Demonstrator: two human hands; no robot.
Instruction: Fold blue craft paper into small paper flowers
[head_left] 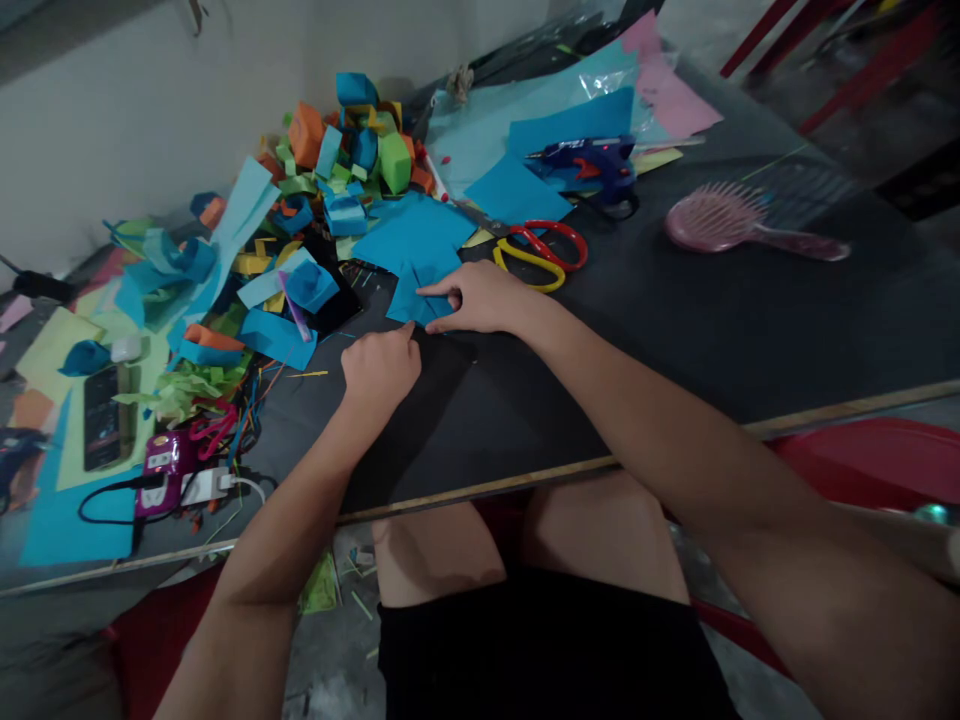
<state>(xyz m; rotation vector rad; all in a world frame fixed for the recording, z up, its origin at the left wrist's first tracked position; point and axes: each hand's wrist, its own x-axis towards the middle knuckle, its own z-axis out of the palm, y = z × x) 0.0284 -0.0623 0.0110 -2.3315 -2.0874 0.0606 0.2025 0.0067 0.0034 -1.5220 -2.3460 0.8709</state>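
- Dark table (pixel 697 330) is carrying everything; a pale wall (pixel 247 90) is standing behind.
- Folded blue paper (pixel 405 302) is lying between the hands, its far side meeting a larger blue sheet (pixel 416 230); can't tell if they're overlapping.
- Right hand (pixel 484 297) is resting index finger on the folded piece, thumb at the near edge, narrow gap between them.
- Left hand (pixel 382 368) is curling, index tip at the near edge; can't tell whether it's pinching or just touching.
- Risk: crease going crooked, if a finger is slipping or the left side isn't being pinned.
- Risk: scissors (pixel 517 234) are sitting just beyond the right hand; a careless sweep could be knocking them.
- Risk: paper scraps (pixel 277 338) are crowding the left; drifting that way could be mixing blues.
- Glue gun (pixel 600 160) is lying further back; can't tell if it's hot. If so, burn hazard.
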